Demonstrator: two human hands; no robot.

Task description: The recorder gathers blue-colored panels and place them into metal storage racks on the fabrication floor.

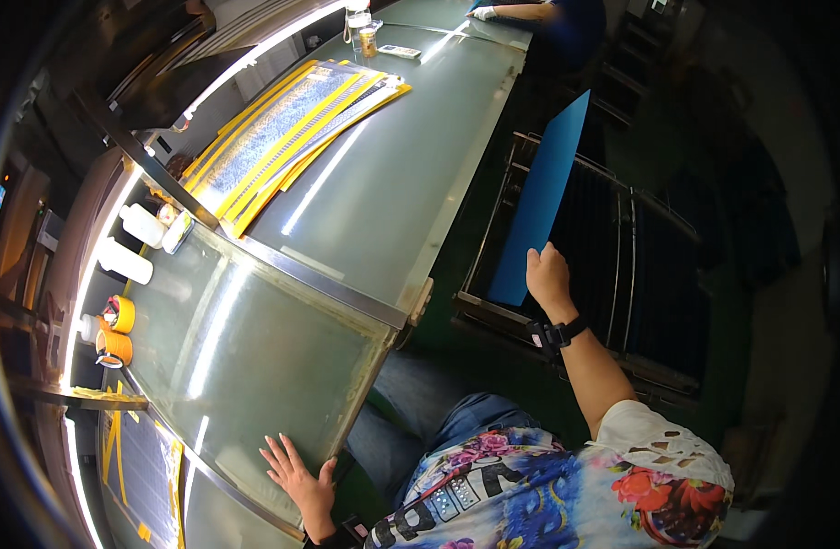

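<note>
My right hand (pixel 549 276) is closed on the near edge of a thin blue sheet (pixel 543 197). Held out to my right, the sheet stands on its long edge, tilted, at a dark slotted metal rack (pixel 598 247). Whether its lower edge sits in a slot cannot be made out. My left hand (pixel 296 476) lies with fingers spread at the front edge of the glass-topped table (pixel 282 339), holding nothing.
A stack of yellow-edged patterned films (pixel 301 137) lies on the far table section. White bottles (pixel 125 261) and orange tape rolls (pixel 114 348) line the left side. Another yellow-taped sheet (pixel 143 471) is at lower left. A co-worker's gloved hand (pixel 482 13) rests at the far end.
</note>
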